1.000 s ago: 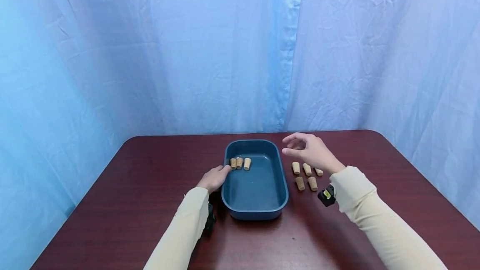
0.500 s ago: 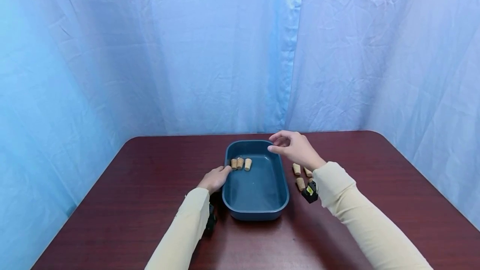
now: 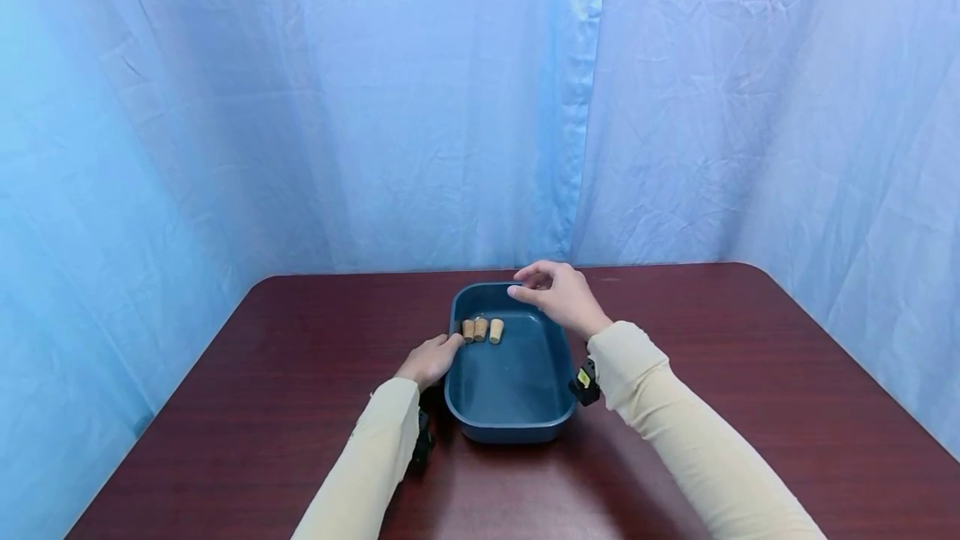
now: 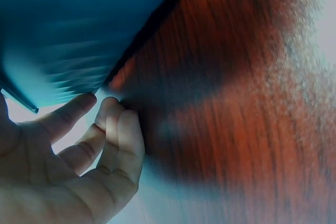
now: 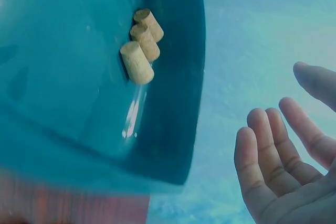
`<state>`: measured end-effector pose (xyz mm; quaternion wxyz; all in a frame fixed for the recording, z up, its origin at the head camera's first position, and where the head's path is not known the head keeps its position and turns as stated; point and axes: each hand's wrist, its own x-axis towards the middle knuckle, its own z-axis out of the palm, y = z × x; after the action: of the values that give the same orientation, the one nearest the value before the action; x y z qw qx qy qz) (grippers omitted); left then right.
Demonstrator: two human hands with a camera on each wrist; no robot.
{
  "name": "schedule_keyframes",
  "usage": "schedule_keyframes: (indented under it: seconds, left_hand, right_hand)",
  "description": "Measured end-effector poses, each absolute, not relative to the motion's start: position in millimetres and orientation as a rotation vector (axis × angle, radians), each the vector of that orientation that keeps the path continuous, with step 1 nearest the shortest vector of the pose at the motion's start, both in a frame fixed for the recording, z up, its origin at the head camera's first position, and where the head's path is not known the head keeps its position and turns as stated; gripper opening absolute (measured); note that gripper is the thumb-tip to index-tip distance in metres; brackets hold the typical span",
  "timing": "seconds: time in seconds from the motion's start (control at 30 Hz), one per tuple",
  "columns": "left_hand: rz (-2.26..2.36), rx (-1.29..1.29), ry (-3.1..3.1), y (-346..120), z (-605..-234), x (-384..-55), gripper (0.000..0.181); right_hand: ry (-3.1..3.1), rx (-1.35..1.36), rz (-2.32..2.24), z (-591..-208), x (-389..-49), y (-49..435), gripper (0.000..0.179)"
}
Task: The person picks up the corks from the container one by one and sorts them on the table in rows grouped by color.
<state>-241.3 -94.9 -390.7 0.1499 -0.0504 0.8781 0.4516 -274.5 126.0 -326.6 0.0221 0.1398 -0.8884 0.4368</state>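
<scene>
A deep blue rectangular tray (image 3: 512, 425) stands on the table. My left hand (image 3: 431, 359) holds its left side, thumb over the rim, while the fingers (image 4: 131, 135) are bent against the outer wall in the left wrist view. Inside, three tapered cork stoppers lie in a row near the left wall: two browner corks (image 3: 468, 331) side by side and a paler cork (image 3: 497, 331) just right of them. My right hand (image 3: 562, 297) hovers over the tray's far right corner, fingers loosely curved and apart, holding nothing, as the right wrist view (image 5: 283, 177) also shows.
The dark red wooden table (image 3: 300, 357) extends around the tray, and pale blue curtains (image 3: 450, 107) hang behind it. Several more corks seen earlier on the table to the right are hidden by my right forearm (image 3: 660, 390).
My right hand has moved left from above the corks on the table to over the tray, its sleeve now covering them. The left hand and the corks in the tray stay as they were.
</scene>
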Motion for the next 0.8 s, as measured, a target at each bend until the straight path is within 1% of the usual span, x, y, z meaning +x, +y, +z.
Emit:
schedule_keyframes:
  seconds: [0.3, 0.8]
  left_hand:
    - [1.292, -0.162, 2.534, -93, -390, -240, 0.060]
    - [1.261, -0.173, 2.550, -93, -391, -241, 0.060]
  right_hand:
    - [-2.750, 0.371, 1.457, -340, -281, 109, 0.032]
    - [-2.869, 0.228, 1.432, -361, -290, 92, 0.028]
